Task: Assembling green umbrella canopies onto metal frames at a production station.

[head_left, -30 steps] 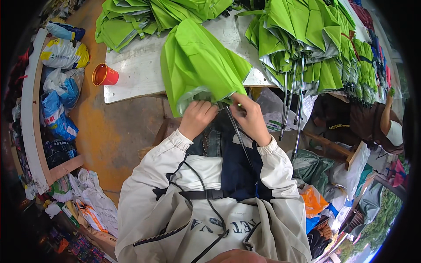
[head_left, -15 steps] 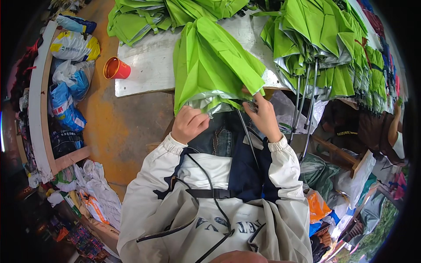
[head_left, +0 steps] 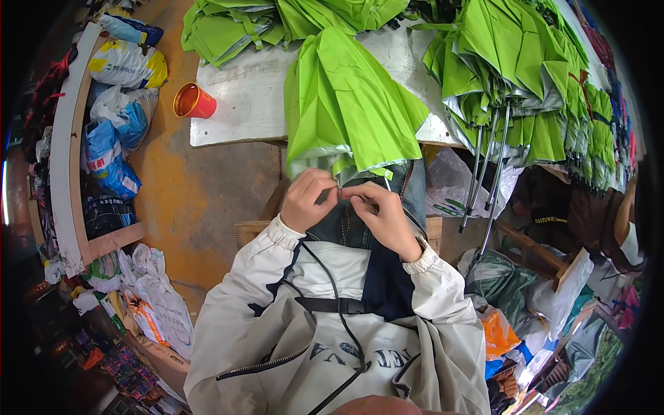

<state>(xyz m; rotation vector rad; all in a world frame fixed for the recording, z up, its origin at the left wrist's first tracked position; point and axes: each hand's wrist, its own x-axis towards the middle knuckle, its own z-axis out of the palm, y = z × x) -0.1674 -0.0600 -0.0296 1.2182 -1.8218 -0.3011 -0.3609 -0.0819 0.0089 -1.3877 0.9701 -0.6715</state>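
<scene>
A bright green umbrella (head_left: 353,104) with a silver lining lies partly folded over the near edge of the table, its open hem toward me. At that hem my left hand (head_left: 308,202) is closed in a pinch on the umbrella's edge. My right hand (head_left: 382,216) has come up against it, thumb and forefinger pressed together at the same spot just below the silver hem. The small part between the fingertips is too tiny to make out. A short stretch of the umbrella's metal shaft shows under the hem, right of the fingers.
The white table (head_left: 238,114) holds a red paper cup (head_left: 196,102) at its left edge. More green umbrellas (head_left: 512,48) are heaped at the right, their metal shafts (head_left: 492,162) hanging down. Another green pile (head_left: 232,31) lies at the back. Stuffed plastic bags (head_left: 111,162) stand at the left.
My right hand has moved left and down from the right side of the hem to meet my left hand. The left hand has shifted slightly right, and the umbrella's shaft is now mostly covered.
</scene>
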